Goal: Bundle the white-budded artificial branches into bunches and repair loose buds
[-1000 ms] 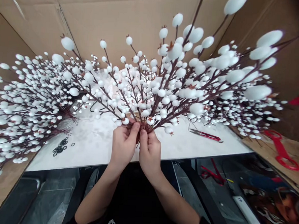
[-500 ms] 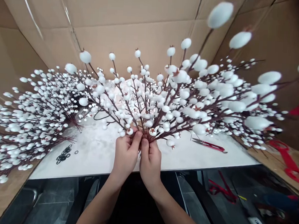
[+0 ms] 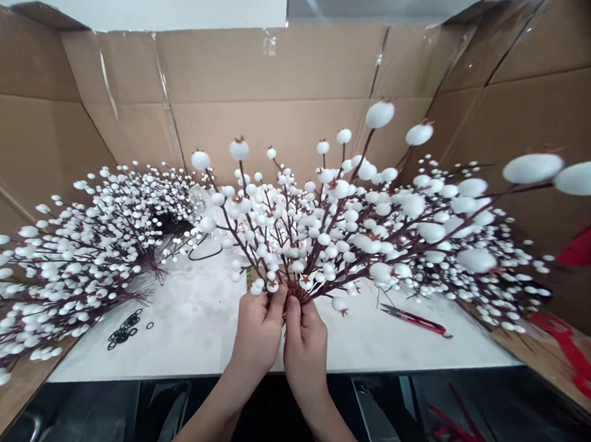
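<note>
A bunch of white artificial berry stems [image 3: 324,238] fans out above my two hands, its brown stems gathered low in the middle. My left hand [image 3: 259,329] is closed around the gathered stem ends, thumb pointing up. Close beside it, my right hand [image 3: 307,338] pinches the same bunch with thumb and bent fingers. The stem ends below the grip are mostly hidden by both hands. Both hands are held over the front part of the white tabletop [image 3: 189,321].
More berry bunches [image 3: 93,255] are heaped at the left, and another pile [image 3: 492,280] at the right. Small black rubber rings [image 3: 124,330] lie front left. Red-handled thread snips [image 3: 416,320] rest right of my hands; red scissors [image 3: 570,358] lie farther right. Cardboard walls [image 3: 261,125] enclose the back.
The camera has tilted up, so the scene sits lower and the cardboard's top edge shows. The held bunch has turned slightly, its berries shifting, while both hands keep their grip.
</note>
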Tool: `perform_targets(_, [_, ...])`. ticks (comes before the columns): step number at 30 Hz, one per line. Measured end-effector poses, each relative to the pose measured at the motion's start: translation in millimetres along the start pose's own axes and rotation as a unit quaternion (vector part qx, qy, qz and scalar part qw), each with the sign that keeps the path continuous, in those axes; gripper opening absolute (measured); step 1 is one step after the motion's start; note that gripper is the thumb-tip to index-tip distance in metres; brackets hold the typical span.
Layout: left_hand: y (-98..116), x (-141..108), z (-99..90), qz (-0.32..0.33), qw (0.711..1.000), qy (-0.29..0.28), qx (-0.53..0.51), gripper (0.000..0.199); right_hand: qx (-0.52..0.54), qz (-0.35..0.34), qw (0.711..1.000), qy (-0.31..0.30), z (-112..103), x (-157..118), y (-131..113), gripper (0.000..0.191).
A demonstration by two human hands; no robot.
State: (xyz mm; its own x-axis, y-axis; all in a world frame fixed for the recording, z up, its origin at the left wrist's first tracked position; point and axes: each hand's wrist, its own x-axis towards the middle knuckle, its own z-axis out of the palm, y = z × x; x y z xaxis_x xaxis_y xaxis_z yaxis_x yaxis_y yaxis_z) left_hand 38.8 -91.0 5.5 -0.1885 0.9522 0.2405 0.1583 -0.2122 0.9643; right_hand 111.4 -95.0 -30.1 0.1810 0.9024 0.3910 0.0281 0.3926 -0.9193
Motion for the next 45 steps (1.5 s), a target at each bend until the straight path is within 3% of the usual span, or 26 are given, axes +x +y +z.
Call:
perform_targets(8, [-6,-3,-0.4,-0.039,0.998,-0.011,-0.053,0.05,0.013,-0.008,1.0,0.002,9,-5,3,0.026])
perform_targets(13, [-6,1,-2.8,-0.037,0.994,-0.029,-0.098,0.043,-0.011,-0.005,1.0,-0.001,9,-7,5,0.024])
perform_targets(25, [-7,-4,-1.3,-0.031,0.999,-0.001,-0.011,0.043,0.007,0.042,0.999,0.024,13,-13,16,0.034])
perform_targets(30, [-6,-6,4.1,-0.006,0.998,0.0,-0.061,0.046,0.037,0.042,0.997,0.051,12,-10,14,0.033])
perform_targets(36, [-12,-4,1.9,-0.042,0.984,0.053,-0.166,0.047,0.027,0.059,0.995,0.072,5,-8,16,0.033])
perform_targets(41, [-17,2,-9.8,-0.016,0.948,0.108,-0.298,0.039,0.092,0.076,0.993,-0.005,-9,-4,12,0.029])
perform_targets(45, [-12,-2,-12.2,-0.078,0.917,0.07,-0.386,0.027,0.175,0.101,0.976,-0.086,-13,-6,9,0.029])
